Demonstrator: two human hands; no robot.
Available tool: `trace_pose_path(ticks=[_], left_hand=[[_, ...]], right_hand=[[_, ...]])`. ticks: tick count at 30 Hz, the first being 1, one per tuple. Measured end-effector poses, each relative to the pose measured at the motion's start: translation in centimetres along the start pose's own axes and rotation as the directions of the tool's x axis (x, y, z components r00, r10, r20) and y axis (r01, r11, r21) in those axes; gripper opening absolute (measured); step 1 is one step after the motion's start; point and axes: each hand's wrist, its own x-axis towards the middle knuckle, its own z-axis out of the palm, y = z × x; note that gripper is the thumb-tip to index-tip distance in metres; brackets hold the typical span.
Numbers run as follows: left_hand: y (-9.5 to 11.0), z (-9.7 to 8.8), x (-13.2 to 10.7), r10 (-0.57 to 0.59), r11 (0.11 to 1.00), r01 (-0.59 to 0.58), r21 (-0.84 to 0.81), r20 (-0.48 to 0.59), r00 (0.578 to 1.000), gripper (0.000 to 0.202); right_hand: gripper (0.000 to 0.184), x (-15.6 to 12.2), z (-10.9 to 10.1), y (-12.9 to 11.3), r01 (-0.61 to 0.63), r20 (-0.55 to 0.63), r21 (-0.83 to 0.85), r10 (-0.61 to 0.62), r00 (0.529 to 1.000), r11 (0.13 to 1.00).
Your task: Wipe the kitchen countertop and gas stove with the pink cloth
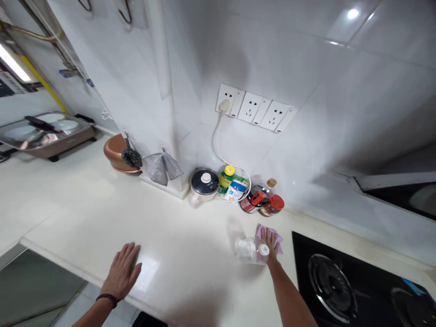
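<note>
My left hand (pixel 123 271) lies flat on the pale countertop (pixel 184 254) near its front edge, fingers stretched out, holding nothing. A dark bead bracelet is on that wrist. My right hand (pixel 270 241) rests on a pink cloth (pixel 278 238) left of the stove, its fingers stretched over the cloth and pressing it to the counter. Part of the cloth is hidden beneath the palm. Close to this hand's left side is a clear plastic bottle (pixel 250 250) with a white cap; whether it stands or lies, I cannot tell.
Along the wall are a small lidded pot (pixel 204 184), a yellow-capped bottle (pixel 226 178), a white-and-blue packet (pixel 236 190) and a red-lidded jar (pixel 272 205). A black gas stove (pixel 340 281) is at right. Copper-coloured pans (pixel 117 152) and an electric pan (pixel 51 136) are at left.
</note>
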Motion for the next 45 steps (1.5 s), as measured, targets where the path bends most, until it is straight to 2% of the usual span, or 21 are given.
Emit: trace_pose_path(ticks=[2, 5, 9, 12, 15, 19, 26, 28, 32, 35, 38, 40, 42, 43, 45], left_hand=[[0.1, -0.2, -0.1, -0.003, 1.000, 0.003, 0.002, 0.008, 1.000, 0.062], [0.2, -0.5, -0.1, 0.001, 1.000, -0.001, -0.001, 0.009, 1.000, 0.063], [0.4, -0.7, -0.2, -0.008, 1.000, 0.008, -0.014, -0.007, 1.000, 0.064], [0.4, -0.7, -0.1, 0.006, 1.000, -0.007, -0.007, -0.021, 1.000, 0.063], [0.4, -0.7, 0.0, 0.028, 1.000, -0.028, -0.002, -0.040, 0.999, 0.062], [0.3, -0.6, 0.3, 0.018, 0.999, -0.019, -0.029, -0.030, 0.999, 0.061], [0.7, -0.9, 0.4, -0.005, 0.998, 0.006, -0.058, 0.006, 1.000, 0.062], [0.9, -1.0, 0.5, -0.007, 0.998, 0.007, -0.066, 0.011, 1.000, 0.062], [1.3, -1.0, 0.6, -0.011, 0.996, 0.013, -0.093, 0.016, 1.000, 0.063], [1.3, -1.4, 0.7, -0.025, 0.992, 0.028, -0.126, 0.021, 0.999, 0.064], [1.4, -2.1, 0.8, -0.055, 0.985, 0.058, -0.165, 0.025, 0.998, 0.064], [2.5, -2.6, 0.8, -0.101, 0.976, 0.099, -0.196, 0.001, 0.995, 0.064], [5.4, -2.8, 1.1, -0.112, 0.958, 0.101, -0.269, -0.028, 0.993, 0.066], [7.6, -2.7, 1.4, -0.090, 0.941, 0.075, -0.329, -0.030, 0.995, 0.069], [13.5, -2.1, 2.2, 0.024, 0.866, -0.019, -0.500, 0.002, 1.000, 0.076]], right_hand=[[0.069, 2.8, -0.1, -1.1, -0.023, 0.030, 0.009, 0.023, 0.999, 1.000], [0.068, 5.1, -0.1, -2.2, -0.027, 0.058, 0.013, 0.026, 0.998, 1.000], [0.068, 5.6, -0.1, -2.5, -0.015, 0.066, 0.011, 0.014, 0.998, 1.000], [0.068, 4.3, 0.0, -2.3, -0.017, 0.068, 0.009, 0.016, 0.998, 1.000], [0.068, 1.3, 0.5, -1.6, -0.006, 0.058, 0.003, 0.006, 0.998, 1.000], [0.068, -4.1, 1.5, -0.6, 0.017, 0.021, -0.046, -0.016, 1.000, 0.999], [0.068, -13.6, 2.9, -1.6, -0.106, -0.013, -0.040, 0.105, 0.994, 0.994], [0.070, -17.0, 3.9, -2.2, -0.113, -0.050, -0.020, 0.112, 0.992, 0.993], [0.071, -23.5, 6.8, -3.2, -0.051, -0.167, 0.010, 0.052, 0.984, 0.999], [0.071, -26.0, 8.1, -3.5, -0.063, -0.160, 0.001, 0.063, 0.985, 0.998], [0.068, -25.8, 7.8, -3.3, -0.051, -0.119, -0.008, 0.050, 0.992, 0.999], [0.067, -24.4, 7.0, -2.9, -0.034, -0.095, -0.007, 0.033, 0.995, 0.999], [0.067, -22.2, 5.9, -2.4, -0.044, -0.066, -0.005, 0.044, 0.997, 0.999], [0.067, -21.0, 5.3, -2.2, -0.058, -0.052, -0.007, 0.057, 0.997, 0.998], [0.067, -18.2, 4.0, -1.9, -0.081, -0.025, -0.022, 0.081, 0.996, 0.996]])
